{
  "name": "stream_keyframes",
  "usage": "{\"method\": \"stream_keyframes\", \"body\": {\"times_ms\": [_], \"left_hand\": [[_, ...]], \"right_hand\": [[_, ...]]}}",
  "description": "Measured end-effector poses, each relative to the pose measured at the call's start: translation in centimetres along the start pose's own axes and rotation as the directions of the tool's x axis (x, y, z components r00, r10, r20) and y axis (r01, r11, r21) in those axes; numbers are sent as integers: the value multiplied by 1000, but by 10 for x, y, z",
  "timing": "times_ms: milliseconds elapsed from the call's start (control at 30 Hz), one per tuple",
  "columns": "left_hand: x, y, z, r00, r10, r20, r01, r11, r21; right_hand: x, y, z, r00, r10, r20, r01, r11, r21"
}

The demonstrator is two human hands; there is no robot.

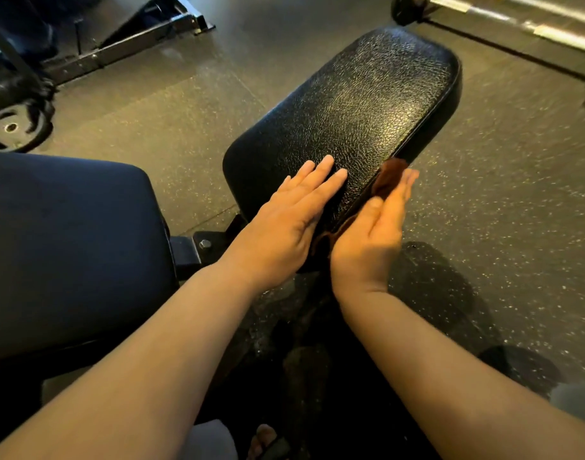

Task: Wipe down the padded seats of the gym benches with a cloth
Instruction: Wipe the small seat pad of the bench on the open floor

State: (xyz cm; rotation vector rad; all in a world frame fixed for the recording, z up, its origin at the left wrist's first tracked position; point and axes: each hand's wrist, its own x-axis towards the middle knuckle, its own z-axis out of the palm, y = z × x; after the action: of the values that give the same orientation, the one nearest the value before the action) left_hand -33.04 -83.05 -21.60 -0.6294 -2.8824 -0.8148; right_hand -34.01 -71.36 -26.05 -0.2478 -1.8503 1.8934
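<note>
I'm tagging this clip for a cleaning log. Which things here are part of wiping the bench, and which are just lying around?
Part of the job:
- black padded seat
- brown cloth, pressed against the seat's side edge
- right hand, flat against the cloth
- left hand, flat on the seat top

Just lying about:
- weight plate on the floor
- barbell, far right
- dark blue pad, left

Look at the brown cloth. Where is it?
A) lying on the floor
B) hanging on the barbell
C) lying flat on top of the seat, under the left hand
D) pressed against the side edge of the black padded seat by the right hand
D: the brown cloth sits between the right hand and the side edge of the black padded seat, while the left hand rests flat on top.
</note>
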Motion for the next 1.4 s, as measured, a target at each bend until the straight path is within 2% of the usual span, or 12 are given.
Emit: {"method": "stream_keyframes", "body": {"times_ms": [100,233,300,433,567,667,733,800,900,1133,1300,1400], "left_hand": [[-2,1,2,1000,-1,-5,1,1000,-13],[-1,2,3,1000,-9,-19,8,1000,-12],[0,3,4,1000,0,-30,0,1000,1],[2,2,4,999,23,-40,-23,1000,15],[4,7,6,998,17,-56,-17,1000,2],[6,9,8,998,14,-57,-15,1000,-9],[7,9,9,998,14,-64,-15,1000,-14],[11,11,9,998,16,-60,-18,1000,-21],[20,15,6,999,3,-48,-6,999,-50],[29,18,8,997,14,-80,-18,999,-46],[27,18,6,998,-5,-63,0,997,-79],[31,17,5,998,-3,-68,-3,996,-90]], "right_hand": [[-13,1,0,999,24,24,-23,1000,-18],[-83,3,-4,977,31,213,-38,999,28],[-88,7,-5,973,47,225,-53,998,21],[-50,2,-3,989,56,135,-51,998,-41],[9,-1,-4,991,130,-35,-129,991,27],[16,-3,-2,982,141,-129,-141,990,5],[-12,-4,-2,994,58,-93,-64,996,-67],[-47,-3,-4,1000,6,24,-4,996,-87],[-62,-1,-9,988,70,141,-67,997,-28],[3,-6,-9,999,-11,48,12,999,-32],[-48,-6,-6,984,-73,161,71,997,19],[-42,-6,-5,986,-49,160,45,999,26]]}}
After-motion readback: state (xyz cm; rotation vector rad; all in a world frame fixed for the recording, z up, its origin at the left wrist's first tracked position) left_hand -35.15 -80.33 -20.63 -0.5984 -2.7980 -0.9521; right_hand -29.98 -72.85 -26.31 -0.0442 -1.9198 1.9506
